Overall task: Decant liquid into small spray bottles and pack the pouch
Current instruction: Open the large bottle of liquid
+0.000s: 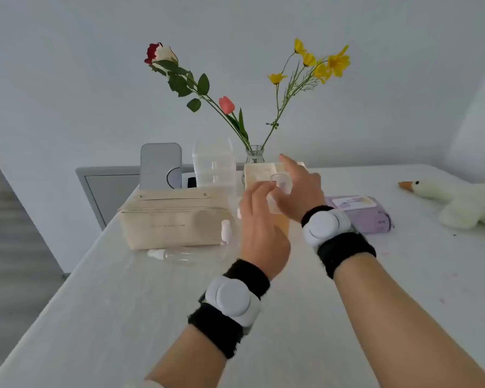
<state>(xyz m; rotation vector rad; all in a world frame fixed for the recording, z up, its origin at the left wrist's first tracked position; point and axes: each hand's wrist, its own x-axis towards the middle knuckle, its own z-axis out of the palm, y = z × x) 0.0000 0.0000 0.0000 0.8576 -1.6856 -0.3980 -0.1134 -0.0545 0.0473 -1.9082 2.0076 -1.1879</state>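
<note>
Fingers of the left hand [259, 219] curl round the upper part of a large bottle [282, 224] holding amber liquid, steadying it upright on the surface [123, 317]. Fingers of the right hand [298, 189] pinch a small clear cap [281, 182] at the bottle's mouth, the forefinger lifted free. Motion blur hides whether the cap is seated or already off; the step in hand is judged to be opening the source bottle.

Progress appears early. Two small spray bottles remain to be filled: one spray bottle [179, 255] lies on its side, clear and seemingly empty, just in front of the pouch, and a second spray bottle [226, 233] stands upright just beside the pouch's right end, near the left hand. Both carry their white spray heads, which must come off before decanting. The beige pouch [174, 222] sits closed, with nothing visibly packed.

Surroundings: directly behind the hands stands a pale compartmented box [256, 175], with a glass vase [254, 154] of flowers behind it. A clear stacked container [214, 163] and a standing mirror [160, 166] occupy the rear left. A purple wipes pack [361, 211] lies just right of the right wrist; a plush goose [454, 200] rests well apart at far right.

Obstruction: the upright spray bottle stands close to the left hand and could be tipped; otherwise the near surface offers working room.
</note>
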